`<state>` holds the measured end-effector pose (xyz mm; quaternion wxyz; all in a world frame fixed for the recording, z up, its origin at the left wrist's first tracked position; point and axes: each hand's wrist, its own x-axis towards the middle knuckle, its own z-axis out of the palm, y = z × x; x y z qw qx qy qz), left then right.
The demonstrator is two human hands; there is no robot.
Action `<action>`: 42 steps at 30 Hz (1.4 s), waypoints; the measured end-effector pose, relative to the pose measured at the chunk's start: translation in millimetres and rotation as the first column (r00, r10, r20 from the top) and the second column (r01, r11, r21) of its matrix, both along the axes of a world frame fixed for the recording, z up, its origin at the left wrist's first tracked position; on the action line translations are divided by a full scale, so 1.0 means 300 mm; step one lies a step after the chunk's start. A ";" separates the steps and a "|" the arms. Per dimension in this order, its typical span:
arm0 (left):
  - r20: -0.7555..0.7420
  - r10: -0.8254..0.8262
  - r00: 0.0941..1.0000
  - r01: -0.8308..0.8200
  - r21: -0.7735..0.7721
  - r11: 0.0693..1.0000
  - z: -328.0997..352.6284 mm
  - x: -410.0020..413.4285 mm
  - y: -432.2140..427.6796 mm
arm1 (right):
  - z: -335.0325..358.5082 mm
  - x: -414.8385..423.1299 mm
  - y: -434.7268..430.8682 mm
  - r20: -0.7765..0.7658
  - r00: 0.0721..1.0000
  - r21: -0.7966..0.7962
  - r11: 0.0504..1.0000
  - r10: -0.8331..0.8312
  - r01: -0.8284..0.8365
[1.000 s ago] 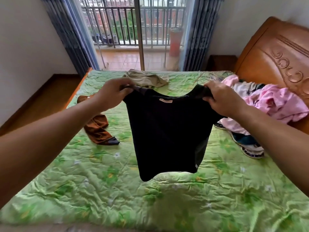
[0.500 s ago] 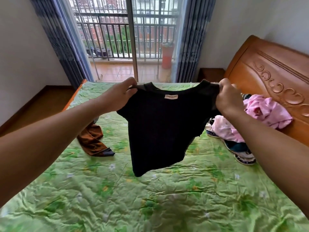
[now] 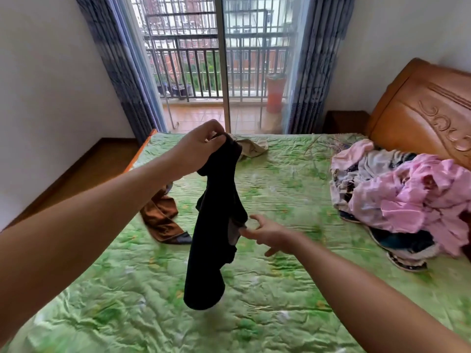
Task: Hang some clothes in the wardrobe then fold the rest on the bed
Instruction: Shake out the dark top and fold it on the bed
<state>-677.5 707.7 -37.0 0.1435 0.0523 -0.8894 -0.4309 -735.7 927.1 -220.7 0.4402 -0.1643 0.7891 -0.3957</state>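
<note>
Right hand [image 3: 270, 234] now off black top [image 3: 211, 238], fingers [image 3: 258, 219] slack beside it; left hand [image 3: 201, 146] tight on upper edge.

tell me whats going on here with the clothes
A person is sorting laundry. Their left hand pinches the top of a black shirt, which hangs bunched above the green bedspread. The right hand, fingers spread, reaches toward the shirt's lower edge and holds nothing. A brown garment and a beige garment lie loose on the bedspread, and an unfolded pink pile sits by the headboard.
</note>
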 end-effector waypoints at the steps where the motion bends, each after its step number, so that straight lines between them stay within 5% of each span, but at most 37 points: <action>1: -0.013 -0.003 1.000 0.003 0.012 1.000 0.012 0.006 -0.006 | -0.014 0.020 -0.042 0.019 0.999 -0.027 0.999 0.039 -0.039; 6: -0.064 0.010 0.998 -0.006 0.063 0.998 0.059 0.031 -0.048 | -0.053 0.082 -0.193 -0.003 0.995 -0.058 0.993 0.102 -0.102; 10: -0.094 0.042 0.995 -0.025 0.170 0.985 0.077 0.063 -0.106 | -0.069 0.034 -0.193 0.072 0.988 -0.077 0.987 -0.139 0.144; 13: -0.111 -0.020 0.994 0.055 0.319 0.946 0.083 0.082 -0.139 | -0.059 -0.016 -0.169 0.159 0.972 -0.079 0.980 -0.170 0.184; 19: -0.129 -0.240 0.962 0.270 0.588 0.763 0.118 0.099 -0.179 | -0.072 -0.060 -0.144 0.314 0.907 -0.165 0.924 -0.283 0.345; 23: -0.106 -0.323 0.940 0.317 0.619 0.719 0.142 0.109 -0.183 | -0.063 -0.082 -0.146 0.345 0.899 -0.293 0.879 -0.268 0.375; 26: -0.051 -0.306 0.951 0.269 0.628 0.730 0.141 0.118 -0.189 | -0.013 -0.109 -0.153 0.275 0.832 -0.343 0.759 -0.483 0.554; 29: 0.109 -0.213 0.971 0.126 0.524 0.842 0.130 0.129 -0.226 | 0.069 -0.191 -0.120 0.364 0.695 -0.448 0.538 -0.620 0.714; 33: 0.298 -0.049 0.953 -0.046 0.304 0.952 0.095 0.142 -0.293 | 0.211 -0.324 -0.012 0.354 0.645 -0.536 0.418 -0.678 0.734; 42: 0.325 0.106 0.940 -0.065 -0.134 0.989 0.026 0.078 -0.327 | 0.407 -0.452 0.199 0.033 0.756 -0.570 0.609 -0.654 0.552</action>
